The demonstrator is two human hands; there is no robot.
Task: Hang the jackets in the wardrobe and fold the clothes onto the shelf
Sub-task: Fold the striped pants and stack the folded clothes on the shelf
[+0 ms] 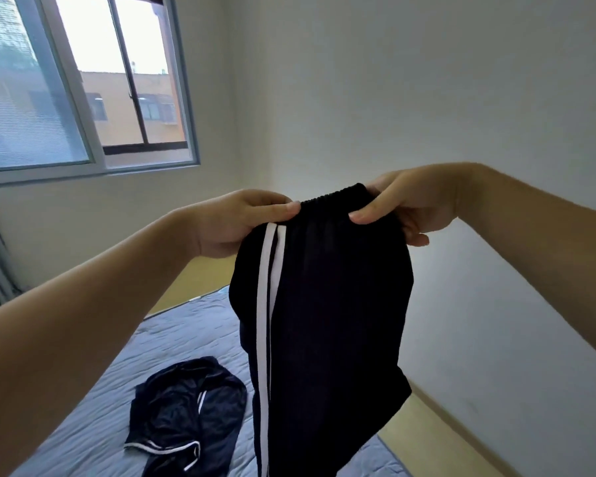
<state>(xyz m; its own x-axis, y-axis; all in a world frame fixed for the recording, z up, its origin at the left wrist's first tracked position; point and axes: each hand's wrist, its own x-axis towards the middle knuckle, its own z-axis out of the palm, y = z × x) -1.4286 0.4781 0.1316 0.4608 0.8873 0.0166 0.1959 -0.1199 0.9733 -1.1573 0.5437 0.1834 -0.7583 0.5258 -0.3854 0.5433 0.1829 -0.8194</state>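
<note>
Head view, items running left to right.

Window (83, 80): sitting at upper left, sliding panes, a building showing outside.

Bed (186, 339): lying low in the frame under a grey-blue quilted cover, its far corner reaching toward the pale floor.

Dark garment (186, 414): lying crumpled on the bed cover, white piping showing along its edges. Not being touched; not yet folded or hung. Whether it is a jacket or shorts cannot be told.

Left hand (241, 222): reaching forward at chest height, fingers closed in a pinch on the left end of the waistband.

Black track trousers (324, 304): hanging free in the air between the two hands, elastic waistband uppermost, two white stripes running down the left side, the lower legs passing out of the bottom of the frame. They are hanging above the bed, apart from the crumpled garment.

Right hand (413, 204): gripping the right end of the waistband, thumb pressing on the front, fingers curling behind the cloth.

Wall (461, 98): plain white, filling the right half.

Progress, as a judgement: the trousers are being held up for folding, with no fold made. No wardrobe, shelf or hanger is showing, so work done there cannot be told. At least these two pieces appear to be outstanding.
</note>
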